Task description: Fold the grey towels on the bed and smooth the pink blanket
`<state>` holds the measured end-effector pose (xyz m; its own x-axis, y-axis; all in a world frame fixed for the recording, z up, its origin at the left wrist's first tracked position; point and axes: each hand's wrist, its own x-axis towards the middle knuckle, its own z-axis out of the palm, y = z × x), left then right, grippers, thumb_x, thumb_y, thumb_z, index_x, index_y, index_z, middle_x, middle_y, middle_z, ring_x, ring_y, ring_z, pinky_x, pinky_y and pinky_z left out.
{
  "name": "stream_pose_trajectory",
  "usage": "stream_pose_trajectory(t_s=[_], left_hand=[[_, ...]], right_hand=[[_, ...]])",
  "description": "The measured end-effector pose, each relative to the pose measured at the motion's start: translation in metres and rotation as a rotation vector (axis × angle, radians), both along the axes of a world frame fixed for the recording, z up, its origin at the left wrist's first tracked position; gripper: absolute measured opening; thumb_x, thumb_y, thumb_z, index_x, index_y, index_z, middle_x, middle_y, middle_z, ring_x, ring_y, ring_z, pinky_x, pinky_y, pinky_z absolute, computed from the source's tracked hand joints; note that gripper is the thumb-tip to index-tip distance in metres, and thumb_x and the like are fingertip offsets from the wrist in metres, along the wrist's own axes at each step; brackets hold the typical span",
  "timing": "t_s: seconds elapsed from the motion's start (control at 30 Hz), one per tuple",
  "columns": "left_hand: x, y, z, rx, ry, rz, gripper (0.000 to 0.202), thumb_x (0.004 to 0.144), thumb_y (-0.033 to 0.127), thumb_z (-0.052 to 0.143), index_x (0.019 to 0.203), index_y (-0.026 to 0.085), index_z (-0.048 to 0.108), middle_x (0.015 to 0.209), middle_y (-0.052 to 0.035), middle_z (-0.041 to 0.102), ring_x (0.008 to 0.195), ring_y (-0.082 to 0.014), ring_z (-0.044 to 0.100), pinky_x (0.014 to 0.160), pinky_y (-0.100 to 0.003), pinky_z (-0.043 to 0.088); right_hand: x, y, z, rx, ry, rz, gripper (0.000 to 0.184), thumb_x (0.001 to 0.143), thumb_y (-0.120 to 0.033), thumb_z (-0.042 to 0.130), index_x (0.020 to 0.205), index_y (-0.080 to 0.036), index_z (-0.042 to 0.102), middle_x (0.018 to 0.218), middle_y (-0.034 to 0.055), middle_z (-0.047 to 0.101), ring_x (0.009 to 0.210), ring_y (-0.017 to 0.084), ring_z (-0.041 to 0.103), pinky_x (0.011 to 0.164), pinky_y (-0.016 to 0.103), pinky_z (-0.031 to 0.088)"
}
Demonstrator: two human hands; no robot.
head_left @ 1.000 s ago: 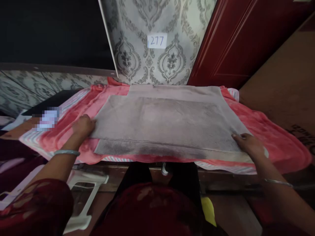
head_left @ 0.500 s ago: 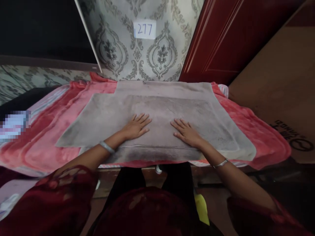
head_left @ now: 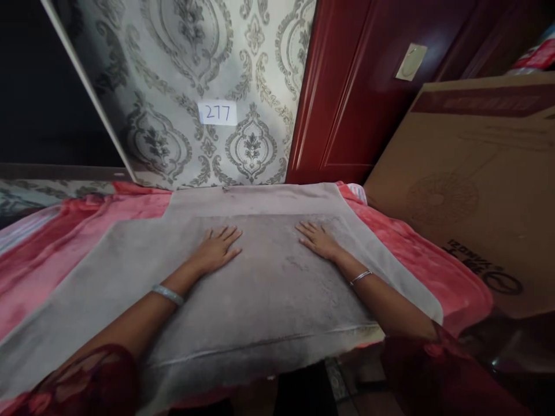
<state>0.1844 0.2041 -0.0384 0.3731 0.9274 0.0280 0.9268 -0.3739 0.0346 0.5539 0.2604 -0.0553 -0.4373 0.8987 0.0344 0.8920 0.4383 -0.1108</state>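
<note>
Home, by the look of it from where I'm standing. Ornate grey wallpaper (head_left: 186, 63), large dark screen (head_left: 47, 98) on the left, glossy red panelling (head_left: 347, 81) (door or cabinet, can't tell). Plush pink blanket (head_left: 427, 260) laid out below. Big printed cardboard box (head_left: 485, 202) at right.

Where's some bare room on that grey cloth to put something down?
The grey cloth is bare between the left hand and the right hand, and between the forearms. Another patch lies between the left forearm and the pink blanket. It's tighter rightward: a narrow cloth strip, then blanket, with the cardboard box close by.
</note>
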Motion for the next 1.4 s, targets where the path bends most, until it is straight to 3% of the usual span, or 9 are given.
stream_pose_trajectory(t_s=[0.13,0.23,0.37,0.63,0.83,0.97,1.1,1.2,1.4], left_hand=[[-0.006,0.001,-0.01,0.062,-0.011,-0.004,0.067,0.099,0.058,0.026,0.158,0.028,0.03,0.165,-0.0066,0.027,0.152,-0.032,0.023,0.12,-0.061,0.017],[-0.008,0.004,-0.014,0.069,-0.009,-0.012,0.068,0.098,0.06,0.026,0.158,0.03,0.029,0.165,-0.0046,0.027,0.152,-0.0314,0.023,0.12,-0.06,0.018],[-0.009,0.01,-0.019,0.096,-0.005,0.0,0.067,0.097,0.061,0.027,0.158,0.032,0.029,0.165,-0.0033,0.026,0.152,-0.0308,0.023,0.12,-0.061,0.019],[-0.01,0.006,-0.018,0.089,-0.041,-0.023,0.066,0.097,0.06,0.03,0.157,0.031,0.032,0.163,-0.0045,0.03,0.151,-0.0328,0.026,0.12,-0.062,0.02],[-0.009,0.004,-0.018,0.072,-0.044,-0.01,0.067,0.098,0.062,0.03,0.158,0.031,0.03,0.165,-0.0057,0.026,0.152,-0.0315,0.023,0.12,-0.061,0.019],[-0.005,-0.002,-0.015,0.039,-0.08,0.002,0.07,0.097,0.063,0.032,0.158,0.027,0.03,0.165,-0.0109,0.025,0.152,-0.0321,0.024,0.121,-0.06,0.019],[-0.003,-0.008,-0.015,0.009,-0.133,-0.013,0.071,0.097,0.063,0.035,0.158,0.027,0.03,0.166,-0.0131,0.023,0.152,-0.0331,0.023,0.121,-0.062,0.016],[-0.001,-0.011,-0.018,0.013,-0.176,-0.025,0.072,0.096,0.064,0.035,0.158,0.028,0.03,0.166,-0.0131,0.023,0.152,-0.0339,0.021,0.12,-0.063,0.014],[-0.029,-0.007,-0.013,-0.053,-0.175,-0.003,0.073,0.095,0.068,0.033,0.156,0.027,0.034,0.166,-0.0126,0.024,0.153,-0.031,0.021,0.122,-0.058,0.013]], right_hand=[[0.05,0.026,0.0,0.049,0.014,-0.365,0.057,0.104,-0.048,0.029,0.155,-0.025,0.037,0.164,0.0094,0.028,0.15,0.033,0.026,0.116,0.062,0.026],[0.074,0.039,0.005,0.086,0.066,-0.648,0.057,0.102,-0.045,0.033,0.15,-0.016,0.045,0.153,0.0183,0.046,0.14,0.035,0.042,0.108,0.056,0.039],[0.083,0.057,0.012,0.127,0.155,-0.796,0.058,0.098,-0.039,0.044,0.15,-0.013,0.046,0.132,0.0196,0.064,0.124,0.032,0.057,0.1,0.044,0.048],[0.083,0.088,0.009,0.164,0.19,-0.767,0.04,0.095,-0.027,0.045,0.125,-0.017,0.069,0.126,0.0141,0.069,0.119,0.027,0.062,0.096,0.033,0.047],[0.082,0.083,-0.001,0.145,0.184,-0.801,0.043,0.095,-0.029,0.042,0.126,-0.015,0.069,0.127,0.0168,0.067,0.118,0.029,0.062,0.094,0.037,0.049],[0.069,0.074,0.008,0.137,0.143,-0.816,0.045,0.094,-0.026,0.04,0.127,-0.013,0.068,0.129,0.0244,0.063,0.122,0.037,0.058,0.096,0.051,0.048],[0.021,0.061,-0.001,0.333,0.033,-0.51,0.055,0.097,-0.042,0.037,0.146,-0.021,0.051,0.156,0.0184,0.04,0.142,0.041,0.035,0.107,0.068,0.034],[-0.016,0.045,-0.023,0.239,0.013,-0.232,0.061,0.097,-0.055,0.031,0.152,-0.03,0.042,0.16,0.0086,0.036,0.145,0.038,0.031,0.111,0.068,0.03],[-0.028,0.038,-0.049,0.137,0.013,-0.218,0.067,0.096,-0.059,0.022,0.154,-0.032,0.04,0.162,0.0033,0.035,0.147,0.035,0.031,0.114,0.063,0.031]])
